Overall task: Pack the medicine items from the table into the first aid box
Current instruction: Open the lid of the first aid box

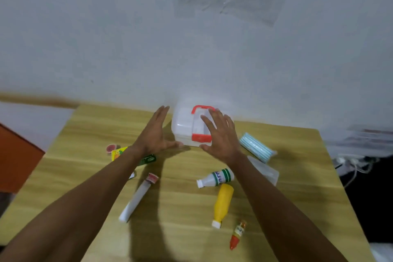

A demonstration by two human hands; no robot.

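Observation:
A white first aid box [184,126] with a red handle and red latch stands shut at the back of the wooden table [174,198], against the wall. My left hand [156,134] is open just left of the box, thumb near its front corner. My right hand [220,134] is spread open over the box's right side. On the table lie a white tube [136,198], a white bottle with a green label [215,177], a yellow bottle [222,204], a small red-tipped dropper bottle [238,234], a blue striped pack [256,150] and small boxes [119,153] under my left forearm.
A clear plastic bag [265,170] lies right of my right forearm. An orange box [17,155] stands off the table's left edge. Cables [353,164] hang beyond the right edge. The wall rises directly behind the table.

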